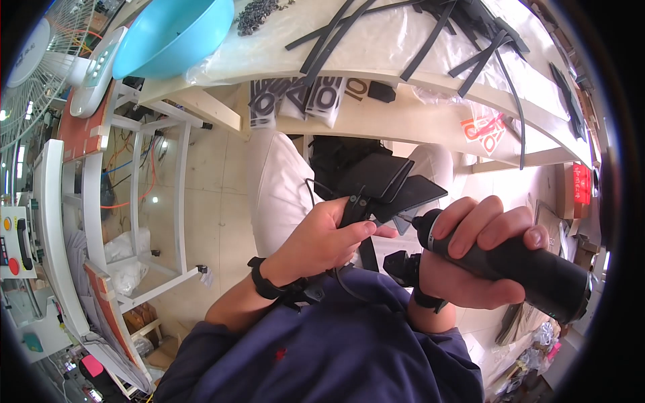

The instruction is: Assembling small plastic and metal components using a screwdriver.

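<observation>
In my left hand [321, 238] is a black strap piece [355, 211] with small round metal screws or rivets, pinched between thumb and fingers. Flat black panels [381, 177] extend from it above my lap; how they join the strap I cannot tell. My right hand [470, 252] wraps round a thick black cylindrical electric screwdriver [531, 279]. Its narrow tip points left toward the strap piece, close to my left fingertips; whether it touches is hard to see. Both wrists carry black bands, and a small black device [402, 267] sits by the right one.
Ahead stands a pale table [396, 107] under clear plastic sheeting, bearing black strips [426, 50], a pile of small dark parts [259, 16] and a blue basin [171, 40]. Printed bags [327, 101] lie on its lower shelf. At left are a white metal frame [181, 195] and a fan [30, 57].
</observation>
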`<state>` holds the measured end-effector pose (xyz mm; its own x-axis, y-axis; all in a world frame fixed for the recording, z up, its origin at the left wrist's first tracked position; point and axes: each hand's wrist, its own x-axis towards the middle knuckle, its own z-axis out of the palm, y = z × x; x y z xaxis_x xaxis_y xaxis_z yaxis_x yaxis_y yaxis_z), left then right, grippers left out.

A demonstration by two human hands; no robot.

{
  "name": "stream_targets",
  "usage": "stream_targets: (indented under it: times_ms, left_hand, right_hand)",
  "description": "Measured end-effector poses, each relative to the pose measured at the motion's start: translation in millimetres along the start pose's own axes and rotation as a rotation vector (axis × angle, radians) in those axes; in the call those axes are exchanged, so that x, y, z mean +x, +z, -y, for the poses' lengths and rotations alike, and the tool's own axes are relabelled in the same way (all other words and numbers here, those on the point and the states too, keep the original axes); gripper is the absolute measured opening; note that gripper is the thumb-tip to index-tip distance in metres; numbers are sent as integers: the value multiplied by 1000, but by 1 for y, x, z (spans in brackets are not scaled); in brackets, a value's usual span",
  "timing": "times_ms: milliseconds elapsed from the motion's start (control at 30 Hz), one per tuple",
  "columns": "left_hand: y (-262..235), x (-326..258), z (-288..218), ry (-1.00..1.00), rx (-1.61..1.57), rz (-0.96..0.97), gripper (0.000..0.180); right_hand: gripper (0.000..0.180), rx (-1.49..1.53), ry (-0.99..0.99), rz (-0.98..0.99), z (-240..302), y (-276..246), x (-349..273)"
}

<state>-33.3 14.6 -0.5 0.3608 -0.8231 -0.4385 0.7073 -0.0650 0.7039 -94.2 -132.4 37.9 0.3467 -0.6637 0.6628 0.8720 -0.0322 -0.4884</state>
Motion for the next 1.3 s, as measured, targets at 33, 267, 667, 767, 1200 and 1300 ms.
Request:
stream_targets:
  times_ms: [33, 267, 667, 767, 1200, 1300]
  left_hand:
    - [-2, -1, 1, -1, -2, -1, 23]
    - [-5, -2, 3, -48, -25, -73, 15]
    - [-1, -6, -2, -47, 100, -79, 16]
    - [-2, -5, 2, -26, 112, -100, 20]
    - [-3, -2, 2, -110, 218, -92, 22]
    - [-4, -5, 2, -142, 170, -98, 23]
  right_hand:
    - [55, 21, -2, 26, 0, -5, -2]
    - [57, -26, 118, 67, 7, -16, -17]
    - [57, -42, 145, 56, 8, -16, -19]
    - [58, -51, 163, 57, 6, -15, -20]
    - [58, -79, 188, 105, 6, -15, -23]
    - [58, -96, 182, 90, 7, -16, -22]
